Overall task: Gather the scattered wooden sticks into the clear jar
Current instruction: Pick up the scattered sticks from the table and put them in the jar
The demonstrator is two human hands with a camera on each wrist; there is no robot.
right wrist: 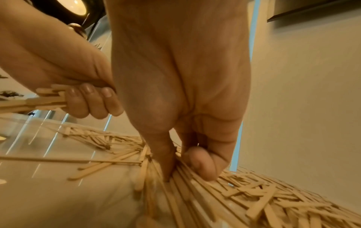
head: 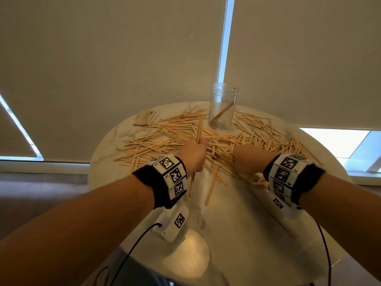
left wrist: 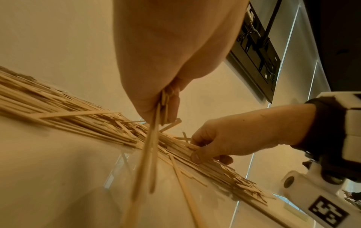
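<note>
The left hand [head: 192, 154] is gripping a bundle of sticks [head: 199, 129] upright — the right hand [head: 246, 159] is pinching into the scattered wooden sticks [head: 165, 139] on the tabletop [head: 237, 213]. The clear jar [head: 223, 106] is standing beyond both hands.

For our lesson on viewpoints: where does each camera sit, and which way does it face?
Head: worn high, faces down at the table, clear jar, both forearms.
Left wrist: looks along the left hand gripping a bundle of sticks.
Right wrist: looks along the right hand digging into the scattered sticks.
Both wrist views show the opposite hand.

head looks down, wrists close, sharing sticks [head: 257, 129]
</note>
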